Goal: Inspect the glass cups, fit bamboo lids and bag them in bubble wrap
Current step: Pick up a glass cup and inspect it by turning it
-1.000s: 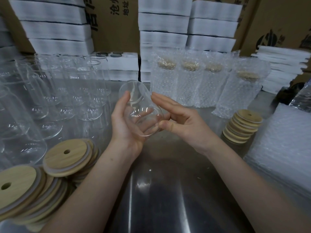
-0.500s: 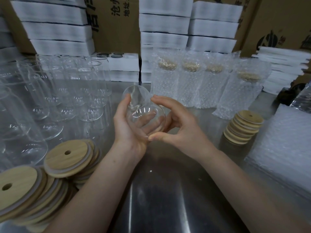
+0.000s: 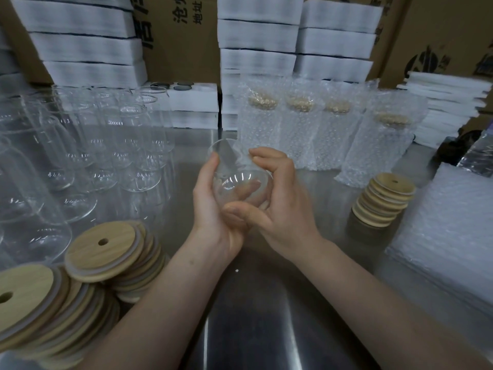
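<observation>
We see both hands wrapped around one glass cup [image 3: 234,177], lifted above the steel table [image 3: 266,316] and tipped so that its open mouth faces away and its rounded base faces the camera. The left hand [image 3: 210,209] cradles the cup from the left, with its thumb up along the glass wall and its fingers [image 3: 248,188] curled underneath, where we can see them through the clear base. The right hand [image 3: 282,209] grips the cup from the right, its fingers arched over the top edge and its thumb [image 3: 240,212] pressed against the base near the left palm.

To the left of the cup stand rows of empty glasses [image 3: 128,145], upright and close together. Nearer than the cup on that same side lie two leaning stacks of bamboo lids [image 3: 104,249], each top lid showing a small round hole. Just behind the cup stands a row of bagged cups [image 3: 301,129], upright in bubble wrap with lids showing dimly through it. To the right of the cup sits a shorter lid stack [image 3: 386,198], and further right a flat pile of bubble wrap bags [image 3: 448,236]. Far behind the cup, white foam blocks [image 3: 256,36] are piled against cardboard boxes [image 3: 448,36].
</observation>
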`<state>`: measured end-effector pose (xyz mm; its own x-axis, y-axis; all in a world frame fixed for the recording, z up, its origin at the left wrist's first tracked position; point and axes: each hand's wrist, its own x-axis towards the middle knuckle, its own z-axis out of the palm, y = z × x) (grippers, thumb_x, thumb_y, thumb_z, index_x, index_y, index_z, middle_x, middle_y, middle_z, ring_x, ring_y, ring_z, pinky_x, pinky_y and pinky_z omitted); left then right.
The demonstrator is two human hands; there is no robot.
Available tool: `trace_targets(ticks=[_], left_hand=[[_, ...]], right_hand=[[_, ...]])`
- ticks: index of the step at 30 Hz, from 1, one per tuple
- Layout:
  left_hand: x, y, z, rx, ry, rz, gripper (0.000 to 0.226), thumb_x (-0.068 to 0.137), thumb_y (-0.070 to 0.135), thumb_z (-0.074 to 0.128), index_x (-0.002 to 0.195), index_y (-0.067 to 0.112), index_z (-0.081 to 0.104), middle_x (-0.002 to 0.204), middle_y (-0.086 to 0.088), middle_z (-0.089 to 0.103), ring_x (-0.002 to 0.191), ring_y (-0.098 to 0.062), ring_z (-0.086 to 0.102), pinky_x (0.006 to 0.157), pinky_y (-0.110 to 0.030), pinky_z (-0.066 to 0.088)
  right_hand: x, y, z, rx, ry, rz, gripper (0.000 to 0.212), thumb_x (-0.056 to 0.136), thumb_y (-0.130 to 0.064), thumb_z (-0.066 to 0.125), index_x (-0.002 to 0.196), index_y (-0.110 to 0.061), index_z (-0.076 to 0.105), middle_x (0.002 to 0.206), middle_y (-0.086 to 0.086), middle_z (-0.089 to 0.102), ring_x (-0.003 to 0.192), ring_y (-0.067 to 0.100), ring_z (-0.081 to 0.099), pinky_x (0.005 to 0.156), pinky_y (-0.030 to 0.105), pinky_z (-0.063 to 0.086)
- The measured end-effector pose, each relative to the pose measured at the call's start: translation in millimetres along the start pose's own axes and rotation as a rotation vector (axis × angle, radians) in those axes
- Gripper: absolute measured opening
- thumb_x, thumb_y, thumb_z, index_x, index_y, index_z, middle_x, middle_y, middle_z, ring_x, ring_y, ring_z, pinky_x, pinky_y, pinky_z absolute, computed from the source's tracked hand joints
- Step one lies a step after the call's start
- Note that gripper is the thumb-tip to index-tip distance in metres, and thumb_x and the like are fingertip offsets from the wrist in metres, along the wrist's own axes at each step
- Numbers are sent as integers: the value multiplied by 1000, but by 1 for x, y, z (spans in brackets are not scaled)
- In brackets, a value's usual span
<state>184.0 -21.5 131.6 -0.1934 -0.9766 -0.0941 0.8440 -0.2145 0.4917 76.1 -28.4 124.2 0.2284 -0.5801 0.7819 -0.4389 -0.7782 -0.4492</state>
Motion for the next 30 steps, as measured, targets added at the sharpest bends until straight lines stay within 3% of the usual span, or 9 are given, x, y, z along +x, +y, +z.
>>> trace_targets(ticks=[2, 4, 6, 9, 13, 17, 22, 26, 30], left_hand=[[1, -1, -1, 42, -7, 3, 67, 83, 60, 58, 136, 19, 57, 139, -19, 56, 98, -34, 71, 67, -35, 59], [3, -1, -3, 73, 8, 29, 59, 85, 61, 55, 121, 16, 67, 119, -16, 68, 90, -29, 73, 64, -32, 59], [5, -1, -6, 106, 17, 65, 51, 86, 61, 54, 98, 16, 76, 94, -8, 72, 80, -24, 73, 61, -30, 58], [8, -3, -9, 139, -8, 99, 51, 88, 60, 52, 82, 17, 80, 82, -5, 74, 73, -20, 73, 58, -29, 58], [12, -4, -12, 170, -34, 101, 55, 90, 61, 47, 79, 18, 80, 80, -5, 74, 69, -18, 71, 60, -29, 54], [11, -4, -14, 195, -44, 99, 58, 92, 61, 43, 84, 17, 80, 83, -8, 74, 70, -20, 71, 60, -30, 55], [10, 1, -14, 209, -12, 57, 65, 93, 63, 41, 117, 8, 68, 98, -16, 74, 80, -28, 74, 60, -34, 59], [11, 4, -14, 213, 55, 54, 72, 93, 65, 40, 130, 6, 60, 113, -23, 69, 89, -35, 73, 62, -38, 59], [15, 6, -15, 216, 108, 109, 67, 95, 65, 37, 130, 12, 59, 122, -24, 64, 88, -36, 74, 61, -41, 59]], right_hand=[[0, -1, 0, -27, 18, -16, 73, 78, -50, 60, 123, 6, 48, 139, 13, 53, 116, 14, 50, 82, 50, 56], [0, -3, -1, -35, 36, -23, 72, 86, -54, 55, 122, 8, 51, 141, 13, 54, 112, 17, 57, 78, 50, 58], [0, -5, -1, -67, 79, -50, 72, 91, -57, 41, 121, 8, 53, 137, 11, 58, 103, 21, 66, 70, 44, 59], [1, -3, 0, -117, 137, -96, 67, 96, -48, 31, 124, 7, 57, 129, 12, 64, 90, 22, 71, 66, 34, 58], [0, 4, 2, -130, 179, -142, 57, 101, -35, 30, 120, 8, 62, 125, 17, 66, 109, 25, 68, 80, 32, 55], [0, 8, 1, -136, 184, -168, 52, 103, -28, 29, 117, 8, 64, 122, 17, 67, 109, 24, 68, 84, 28, 55], [0, 12, -1, -8, 154, -92, 36, 103, -17, 37, 116, 6, 62, 123, 12, 67, 111, 13, 63, 93, 11, 47], [2, 17, -4, 62, 150, -24, 26, 101, -1, 41, 116, 3, 61, 121, -2, 64, 110, 1, 61, 94, 11, 46], [2, 22, -5, 55, 107, -7, 34, 95, 10, 44, 125, 2, 58, 121, 0, 64, 102, 1, 63, 91, 12, 47]])
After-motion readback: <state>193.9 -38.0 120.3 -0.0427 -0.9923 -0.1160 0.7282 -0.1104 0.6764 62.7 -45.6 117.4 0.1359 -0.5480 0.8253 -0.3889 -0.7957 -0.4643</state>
